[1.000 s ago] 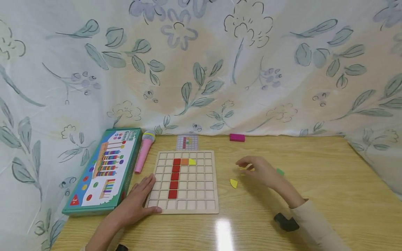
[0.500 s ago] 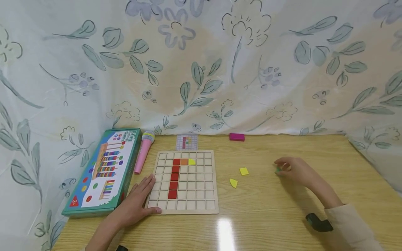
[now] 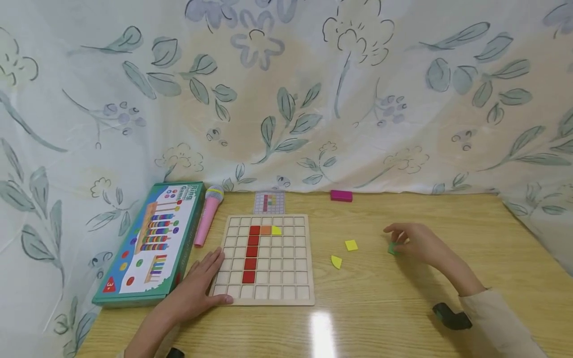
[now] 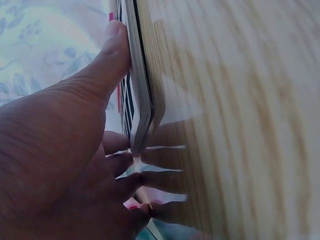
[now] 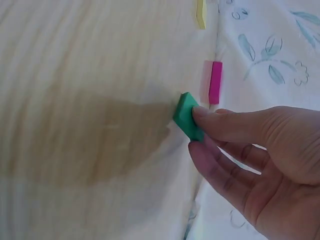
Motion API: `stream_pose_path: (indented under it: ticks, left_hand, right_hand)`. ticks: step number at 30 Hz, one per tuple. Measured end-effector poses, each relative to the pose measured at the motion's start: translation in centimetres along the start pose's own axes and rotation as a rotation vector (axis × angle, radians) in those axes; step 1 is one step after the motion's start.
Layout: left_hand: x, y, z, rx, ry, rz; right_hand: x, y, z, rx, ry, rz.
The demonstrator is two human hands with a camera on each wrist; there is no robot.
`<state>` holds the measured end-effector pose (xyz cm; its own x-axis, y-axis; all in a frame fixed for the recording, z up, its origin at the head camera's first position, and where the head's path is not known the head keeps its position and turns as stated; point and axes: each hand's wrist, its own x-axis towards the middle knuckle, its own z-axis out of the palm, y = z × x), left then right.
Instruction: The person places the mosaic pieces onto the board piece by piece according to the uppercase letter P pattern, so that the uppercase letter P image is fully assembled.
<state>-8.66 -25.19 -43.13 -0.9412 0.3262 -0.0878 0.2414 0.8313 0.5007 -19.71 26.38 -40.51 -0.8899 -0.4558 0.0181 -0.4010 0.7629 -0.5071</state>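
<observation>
My right hand (image 3: 418, 243) pinches a small green square tile (image 5: 186, 116) between thumb and fingers, over the right part of the table. My left hand (image 3: 197, 283) rests along the lower left edge of a wooden grid board (image 3: 311, 268). Its fingers are straight and its thumb (image 4: 116, 50) lies on the board's front edge. On the board, a column of several red tiles (image 3: 252, 251) has an orange tile (image 3: 266, 230) and a yellow quarter-round tile (image 3: 276, 230) beside its top. Between board and right hand lie a yellow square tile (image 3: 351, 245) and a yellow quarter-round tile (image 3: 336, 262).
A printed pattern card (image 3: 269, 202) lies behind the board. Left of it are a pink toy microphone (image 3: 208, 219) and a flat green game box (image 3: 149, 243). A magenta block (image 3: 341, 196) sits at the table's back edge, against a floral cloth (image 3: 286, 99).
My right hand has moved right from beside the yellow square tile to the green tile and taken hold of it, then shifted slightly left. The left hand stays on the board.
</observation>
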Motion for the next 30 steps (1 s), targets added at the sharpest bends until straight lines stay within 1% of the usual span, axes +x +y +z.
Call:
stream_pose_path:
  ticks: [5, 10, 14, 19, 22, 24, 30]
  left_hand:
    - [0.1, -0.1, 0.0, 0.002, 0.011, 0.014]
    - [0.2, -0.2, 0.1, 0.005, 0.033, 0.035]
    - [0.1, -0.1, 0.1, -0.007, 0.010, 0.008]
    - [0.1, 0.0, 0.0, -0.005, 0.002, 0.000]
    - [0.1, 0.0, 0.0, -0.005, -0.001, -0.007]
    - [0.1, -0.1, 0.0, -0.010, -0.009, -0.020]
    - [0.2, -0.1, 0.1, 0.001, -0.008, -0.014]
  right_hand:
    - [1.1, -1.4, -0.3, -0.018, -0.039, -0.027]
    - [2.4, -2.9, -0.2, -0.048, -0.019, -0.067]
    - [3.5, -4.1, 0.4, -0.041, -0.013, -0.117]
    - [4.8, -5.6, 1.5, -0.036, 0.008, -0.169]
    - [5.7, -6.8, 2.2, -0.025, 0.013, -0.190]
    - [6.3, -7.6, 2.7, -0.016, 0.000, -0.204]
    - [7.5, -10.1, 3.7, 0.073, -0.051, -0.240]
